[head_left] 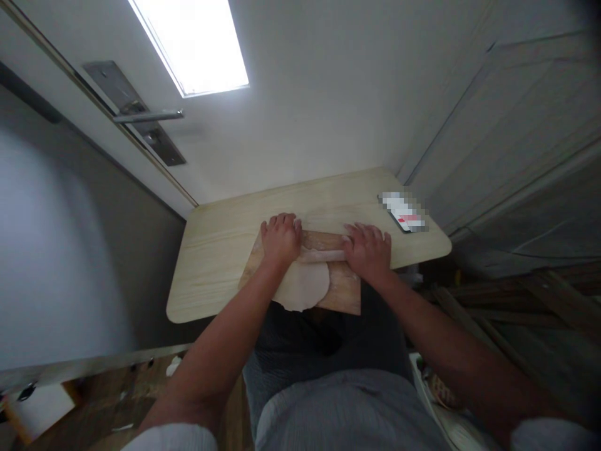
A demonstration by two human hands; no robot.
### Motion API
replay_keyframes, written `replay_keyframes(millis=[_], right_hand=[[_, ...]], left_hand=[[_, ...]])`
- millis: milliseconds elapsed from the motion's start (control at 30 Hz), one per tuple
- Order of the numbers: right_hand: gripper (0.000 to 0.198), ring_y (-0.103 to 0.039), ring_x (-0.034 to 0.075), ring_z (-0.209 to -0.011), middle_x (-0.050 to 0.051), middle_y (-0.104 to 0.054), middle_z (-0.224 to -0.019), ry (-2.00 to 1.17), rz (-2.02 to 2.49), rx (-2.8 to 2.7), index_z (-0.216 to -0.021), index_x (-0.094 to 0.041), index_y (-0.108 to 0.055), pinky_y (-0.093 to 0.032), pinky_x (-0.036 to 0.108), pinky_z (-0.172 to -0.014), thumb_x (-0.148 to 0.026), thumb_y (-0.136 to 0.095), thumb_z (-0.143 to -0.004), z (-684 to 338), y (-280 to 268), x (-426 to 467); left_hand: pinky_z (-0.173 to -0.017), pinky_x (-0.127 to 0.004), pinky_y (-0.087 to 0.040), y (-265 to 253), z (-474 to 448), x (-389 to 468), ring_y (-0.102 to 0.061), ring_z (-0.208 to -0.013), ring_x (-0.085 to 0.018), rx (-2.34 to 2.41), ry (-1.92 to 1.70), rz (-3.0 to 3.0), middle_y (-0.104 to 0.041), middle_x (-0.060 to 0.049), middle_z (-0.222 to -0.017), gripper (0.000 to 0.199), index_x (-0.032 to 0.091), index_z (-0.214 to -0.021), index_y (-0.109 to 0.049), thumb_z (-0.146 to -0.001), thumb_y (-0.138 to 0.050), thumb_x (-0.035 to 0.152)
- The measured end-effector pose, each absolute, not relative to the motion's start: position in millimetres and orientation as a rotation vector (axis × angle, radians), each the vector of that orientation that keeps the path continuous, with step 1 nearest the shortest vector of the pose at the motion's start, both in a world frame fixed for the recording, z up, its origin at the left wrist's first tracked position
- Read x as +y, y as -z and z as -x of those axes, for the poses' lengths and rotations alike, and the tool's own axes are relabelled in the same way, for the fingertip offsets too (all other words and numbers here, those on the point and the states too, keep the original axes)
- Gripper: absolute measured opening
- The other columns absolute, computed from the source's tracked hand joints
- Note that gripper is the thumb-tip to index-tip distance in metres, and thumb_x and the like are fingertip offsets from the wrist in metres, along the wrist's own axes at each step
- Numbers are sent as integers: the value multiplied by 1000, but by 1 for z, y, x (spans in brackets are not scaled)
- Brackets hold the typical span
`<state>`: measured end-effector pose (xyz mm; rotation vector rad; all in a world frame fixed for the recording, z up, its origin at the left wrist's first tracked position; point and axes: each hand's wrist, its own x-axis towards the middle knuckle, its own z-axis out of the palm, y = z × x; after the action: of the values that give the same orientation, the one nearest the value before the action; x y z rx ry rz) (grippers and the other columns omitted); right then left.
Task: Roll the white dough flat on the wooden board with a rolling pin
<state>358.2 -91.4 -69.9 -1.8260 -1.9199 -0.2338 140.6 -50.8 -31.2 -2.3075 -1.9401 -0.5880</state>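
A pale rolling pin (325, 255) lies crosswise over the far part of a wooden board (346, 291). My left hand (282, 239) is closed around its left end, and my right hand (369, 252) grips the other end. Both palms hide the ends of the pin. Nearer my body, a thin flat sheet of dough (304, 285) with a rounded edge spreads over the board. Its near edge hangs slightly past the board's front. My left forearm covers part of the dough's left side.
The board rests on a light wooden table (211, 250) and juts over its front edge towards my lap. A phone (402, 213) with a blurred screen lies at the table's right. Behind stands a white door with a metal handle (149, 116).
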Motion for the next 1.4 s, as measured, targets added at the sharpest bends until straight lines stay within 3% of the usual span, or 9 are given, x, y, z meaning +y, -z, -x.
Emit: replay_keyframes(millis=[233,367,500,600,667,800,933,1133,1400], right_hand=[[43,-49,31,-126,8,-63,-133,-10,1555,-2091,-114,-25,-72,-33,47,-106,-57,-61,-87,-373,60,-106],[41,-44,32,-133,6,-61,-136,-106,1412,-2203,-114,-28,-73,-31,52,-110,-52,-70,-81,-386,64,-120],[37,-52,28,-125,7,-66,-128,-220,1406,-2064,-110,-24,-74,-38,48,-107,-47,-72,-81,-387,70,-123],[33,-59,24,-116,6,-69,-121,-341,1440,-1909,-109,-24,-73,-44,43,-103,-43,-71,-82,-382,73,-121],[34,-61,24,-113,7,-70,-119,-390,1467,-1821,-110,-23,-73,-46,41,-101,-42,-70,-82,-379,74,-120],[33,-62,24,-109,9,-70,-117,-413,1493,-1786,-108,-21,-73,-47,41,-99,-42,-69,-82,-374,74,-120],[35,-63,25,-107,10,-71,-114,-426,1496,-1762,-107,-19,-73,-47,42,-99,-43,-67,-83,-368,76,-123],[31,-62,26,-109,9,-70,-115,-424,1465,-1703,-105,-22,-74,-46,44,-103,-42,-67,-82,-357,78,-128],[32,-64,27,-108,11,-70,-112,-444,1468,-1630,-102,-21,-76,-48,44,-101,-45,-65,-83,-355,73,-134]], left_hand=[[-97,-42,-41,27,-138,-67,-58,-109,-27,-1998,642,2209,-67,-12,-112,38,19,-110,-64,-103,-31,37],[-101,-40,-42,28,-130,-87,-58,-114,-25,-1959,920,2174,-67,-11,-118,33,19,-115,-61,-102,-37,37],[-106,-44,-43,26,-115,-135,-56,-119,-27,-1901,1186,2172,-66,-12,-121,35,19,-120,-59,-95,-53,43],[-109,-46,-42,24,-103,-180,-56,-122,-27,-1747,990,2623,-65,-8,-128,42,26,-121,-62,-82,-71,41],[-115,-51,-35,24,-95,-201,-47,-135,-30,-1652,724,2807,-57,-6,-143,56,30,-129,-60,-75,-77,33],[-117,-58,-29,28,-84,-210,-45,-137,-30,-1685,569,2799,-57,-3,-144,45,34,-127,-64,-83,-69,24],[-114,-55,-36,36,-79,-201,-54,-129,-25,-1669,722,2787,-67,-3,-130,26,31,-117,-70,-93,-59,30],[-109,-48,-44,49,-98,-194,-59,-123,-23,-1706,984,2727,-72,-3,-121,24,29,-113,-72,-95,-56,31],[-116,-60,-26,56,-144,-196,-49,-134,-27,-1831,924,2587,-65,-4,-135,25,31,-114,-71,-96,-55,28]])
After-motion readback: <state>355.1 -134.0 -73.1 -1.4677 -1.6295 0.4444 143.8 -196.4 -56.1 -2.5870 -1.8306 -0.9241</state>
